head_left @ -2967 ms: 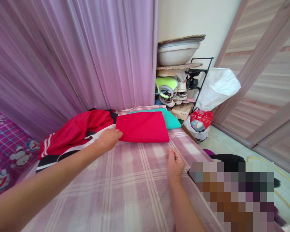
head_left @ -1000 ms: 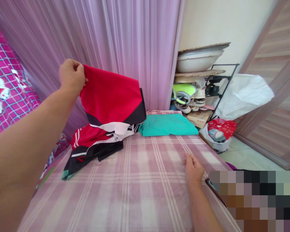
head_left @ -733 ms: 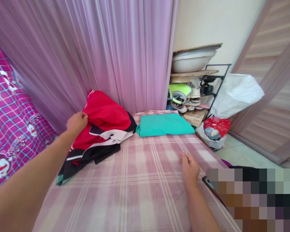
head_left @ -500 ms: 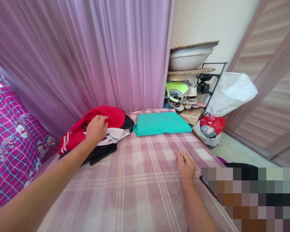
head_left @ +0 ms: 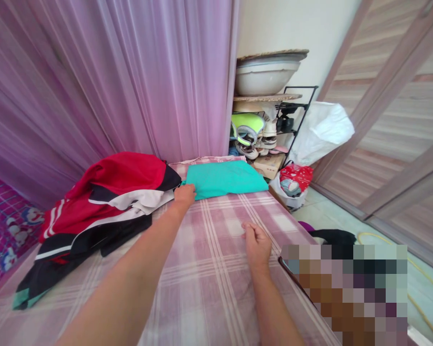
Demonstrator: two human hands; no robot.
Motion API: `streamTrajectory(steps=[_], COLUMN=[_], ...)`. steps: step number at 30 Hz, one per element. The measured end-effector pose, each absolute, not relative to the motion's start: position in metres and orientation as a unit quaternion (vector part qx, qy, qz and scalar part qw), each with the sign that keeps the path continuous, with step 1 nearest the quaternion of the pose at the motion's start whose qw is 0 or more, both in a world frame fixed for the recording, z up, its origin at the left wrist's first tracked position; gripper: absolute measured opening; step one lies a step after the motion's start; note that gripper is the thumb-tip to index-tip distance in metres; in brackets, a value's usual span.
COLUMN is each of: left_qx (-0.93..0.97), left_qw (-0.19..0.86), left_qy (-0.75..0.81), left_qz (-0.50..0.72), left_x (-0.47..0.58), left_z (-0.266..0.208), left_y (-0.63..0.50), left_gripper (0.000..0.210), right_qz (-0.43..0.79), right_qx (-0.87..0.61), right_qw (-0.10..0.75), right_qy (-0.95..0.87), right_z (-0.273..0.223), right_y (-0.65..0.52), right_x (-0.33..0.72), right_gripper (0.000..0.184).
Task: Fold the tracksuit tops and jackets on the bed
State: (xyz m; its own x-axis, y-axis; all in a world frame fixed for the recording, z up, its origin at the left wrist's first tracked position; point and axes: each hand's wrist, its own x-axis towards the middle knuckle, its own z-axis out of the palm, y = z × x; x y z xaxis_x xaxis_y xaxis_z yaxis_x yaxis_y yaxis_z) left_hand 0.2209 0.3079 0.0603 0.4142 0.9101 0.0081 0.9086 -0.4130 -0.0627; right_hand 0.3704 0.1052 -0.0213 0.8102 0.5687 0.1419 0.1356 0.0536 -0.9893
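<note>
A flat, folded teal cloth (head_left: 227,178) lies at the far end of the plaid-covered bed (head_left: 202,269). At its left corner is my left hand (head_left: 185,193), its fingers curled onto the edge of the cloth; the fingertips are partly hidden. My right hand (head_left: 259,244) is over the bedspread in front of the cloth, loosely closed, with nothing seen in it. To the left, a crumpled red, black and white jacket (head_left: 126,173) is spread out, its dark end with a green edge trailing toward the near left.
A purple curtain (head_left: 159,81) hangs behind the bed. Past the far right corner stand a black shoe rack (head_left: 299,120) with shoes and a large basin (head_left: 267,79), and bags (head_left: 296,178) on the floor. Patterned magenta fabric (head_left: 7,211) is at the left, a wooden wardrobe (head_left: 364,110) at the right.
My left hand has moved right, from over the red jacket to the teal cloth's left corner. My right hand keeps its pose. The view has shifted to the right, showing more floor.
</note>
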Motion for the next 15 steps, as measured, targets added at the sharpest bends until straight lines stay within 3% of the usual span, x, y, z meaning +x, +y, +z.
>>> streamTrajectory(steps=[6,11,15], left_qx=[-0.854,-0.912,-0.906], left_qw=[0.041,0.107,0.079], left_qy=[-0.519,-0.395,-0.383], left_qz=[0.002,-0.042,0.164], left_x=[0.214,0.174,0.116], left_z=[0.088,0.138,0.158], left_y=[0.294,0.236,0.173], left_gripper=[0.024,0.026,0.018], right_qz=[0.155,0.126,0.091], right_qx=[-0.651,-0.64,-0.634], right_qw=[0.7,0.738,0.759], right_qy=[-0.249,-0.17,-0.115], right_z=[-0.02,-0.025,-0.027], right_y=[0.106,0.107,0.103], right_x=[0.37,0.383,0.398], right_gripper=[0.039,0.039,0.036])
